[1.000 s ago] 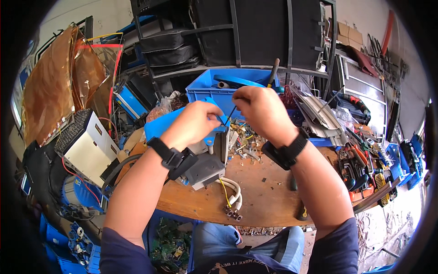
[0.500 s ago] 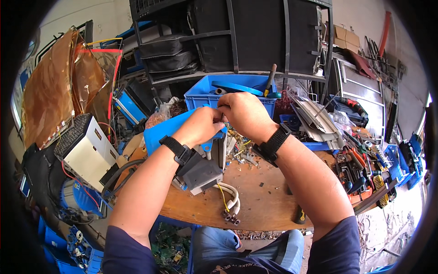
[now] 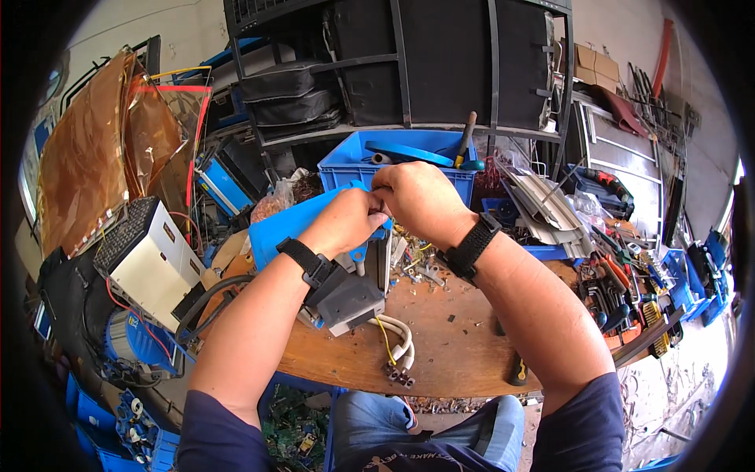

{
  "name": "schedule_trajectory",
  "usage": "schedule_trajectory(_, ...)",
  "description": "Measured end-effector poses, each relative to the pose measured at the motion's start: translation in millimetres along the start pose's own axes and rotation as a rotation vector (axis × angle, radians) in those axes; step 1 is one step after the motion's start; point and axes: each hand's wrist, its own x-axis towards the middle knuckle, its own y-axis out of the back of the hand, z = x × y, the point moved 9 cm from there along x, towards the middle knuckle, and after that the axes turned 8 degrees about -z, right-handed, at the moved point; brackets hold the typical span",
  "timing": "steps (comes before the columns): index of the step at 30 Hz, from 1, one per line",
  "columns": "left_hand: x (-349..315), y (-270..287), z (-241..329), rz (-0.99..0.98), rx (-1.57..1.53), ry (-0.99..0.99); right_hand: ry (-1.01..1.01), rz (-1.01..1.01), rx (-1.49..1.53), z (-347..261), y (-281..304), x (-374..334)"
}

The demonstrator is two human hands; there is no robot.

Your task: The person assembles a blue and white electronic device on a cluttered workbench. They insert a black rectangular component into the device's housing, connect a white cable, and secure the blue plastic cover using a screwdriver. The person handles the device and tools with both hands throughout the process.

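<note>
A device with a blue casing [image 3: 270, 231] and a grey metal box part [image 3: 350, 303] lies on the wooden table [image 3: 448, 338]. White cables with a yellow wire [image 3: 404, 340] run out of its near end to a dark terminal block [image 3: 399, 377]. At the casing's far right corner, my left hand [image 3: 351, 220] has its fingers pinched together. Against those fingertips my right hand [image 3: 425, 197] is closed, with its knuckles up. Whatever sits between the fingers is hidden by the hands. Both wrists wear black straps.
Behind my hands stands a blue crate [image 3: 346, 167] holding a blue ring-shaped part and a handled tool. Small screws and scraps [image 3: 421, 263] litter the table beside the device. Pliers and other hand tools [image 3: 617, 283] crowd the right. A bin of circuit boards [image 3: 295, 425] is below the table's edge.
Both hands stay together at the same corner of the casing. My right hand has dropped very slightly; the device lies as before.
</note>
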Motion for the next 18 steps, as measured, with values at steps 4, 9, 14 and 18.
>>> schedule_trajectory(4, 0.2, -1.0, -0.1, -0.001, -0.006, -0.004, -0.013, -0.029, 0.005, -0.2, -2.6, 0.1)
schedule_trajectory(9, -1.6, -0.4, 1.3, -0.009, 0.04, 0.03, 0.011, -0.044, 0.007, -2.1, -4.4, -0.1)
schedule_trajectory(14, -8.0, 5.5, 7.7, 0.051, 0.097, 0.033, -0.012, 0.007, 0.122, -1.6, 2.5, -5.0)
schedule_trajectory(18, -10.5, 4.9, 19.1, 0.105, 0.165, -0.039, -0.105, -0.165, -0.009, 0.2, -2.7, -8.9)
